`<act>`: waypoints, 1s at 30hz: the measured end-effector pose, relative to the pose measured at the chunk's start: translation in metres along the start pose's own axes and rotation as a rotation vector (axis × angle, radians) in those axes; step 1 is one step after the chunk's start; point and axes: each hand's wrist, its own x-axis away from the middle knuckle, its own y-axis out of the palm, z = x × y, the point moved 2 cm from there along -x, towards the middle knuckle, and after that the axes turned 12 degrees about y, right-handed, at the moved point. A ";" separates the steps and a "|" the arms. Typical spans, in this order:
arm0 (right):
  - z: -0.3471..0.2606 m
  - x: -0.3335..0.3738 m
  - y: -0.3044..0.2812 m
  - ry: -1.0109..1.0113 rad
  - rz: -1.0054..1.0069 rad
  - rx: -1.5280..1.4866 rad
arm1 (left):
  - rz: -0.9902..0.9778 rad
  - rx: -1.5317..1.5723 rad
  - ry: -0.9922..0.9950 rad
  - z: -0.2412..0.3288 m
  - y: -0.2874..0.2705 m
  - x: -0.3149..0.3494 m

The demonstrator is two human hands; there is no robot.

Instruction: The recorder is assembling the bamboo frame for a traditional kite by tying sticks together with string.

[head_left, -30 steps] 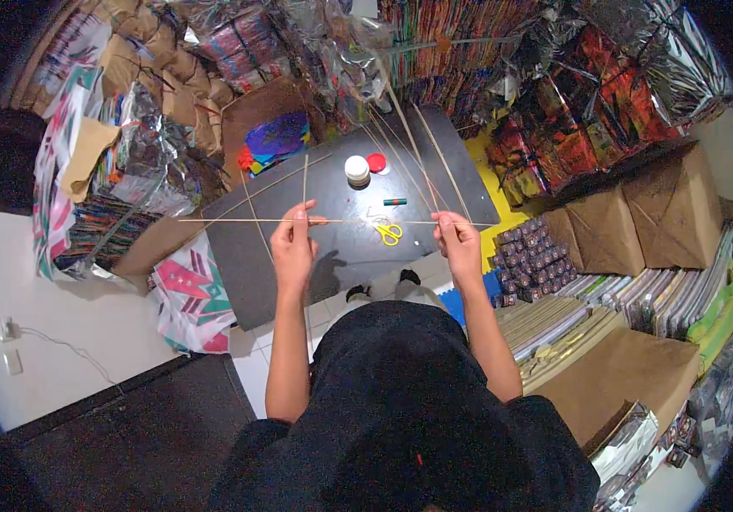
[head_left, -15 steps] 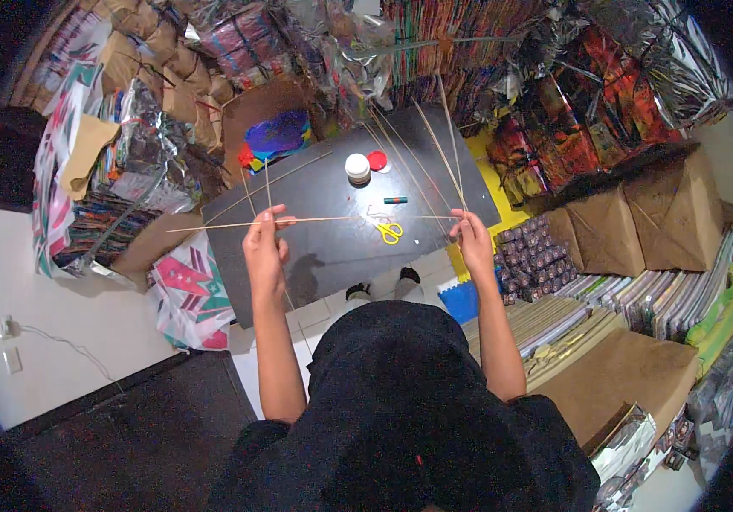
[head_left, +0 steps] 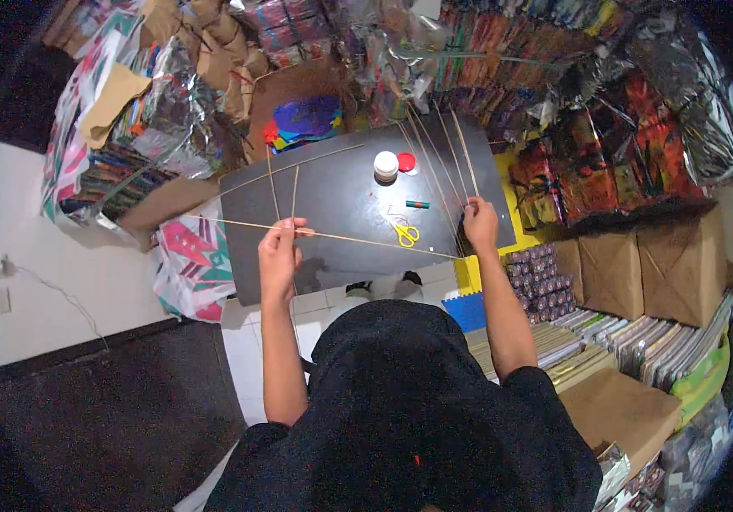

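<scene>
The person's dark hooded top fills the lower middle of the view and hides the body and the near floor; only two shoe tips show below the tabletop's [head_left: 341,192] near edge. The wares stacked along the far side are too crowded and bent by the lens to tell apart.

Left hand [head_left: 279,256]: closed around a thin wooden stick [head_left: 341,236], thumb and fingers pinched on it, over the near left part of the tabletop. The stick runs level, from beyond the left edge across to the right hand. Whether the two upright sticks [head_left: 283,192] rising from this hand are also held cannot be told.

Right hand [head_left: 479,224]: curled shut at the near right edge, where the long stick ends. A fan of sticks [head_left: 439,162] rises from it toward the far right corner; about four can be counted, and the grip on them is hidden by the fingers.

One more stick [head_left: 298,166] lies slantwise toward the far left corner.

Other items on the tabletop, counted: one yellow-handled pair of scissors [head_left: 404,232] near the middle of the near edge; one small dark tube [head_left: 417,204] just beyond it; one white roll [head_left: 386,164] with one red disc [head_left: 406,161] beside it, toward the far edge.
</scene>
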 end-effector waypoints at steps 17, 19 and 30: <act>-0.069 -0.007 0.010 0.101 -0.466 -0.568 | 0.062 -0.063 -0.069 -0.010 -0.017 0.003; -0.106 0.012 0.002 -0.022 -0.703 -0.606 | 0.045 -0.104 -0.066 -0.013 -0.020 0.005; -0.248 0.136 -0.015 -0.120 -1.139 -0.540 | -0.022 -0.120 0.009 -0.010 0.008 0.028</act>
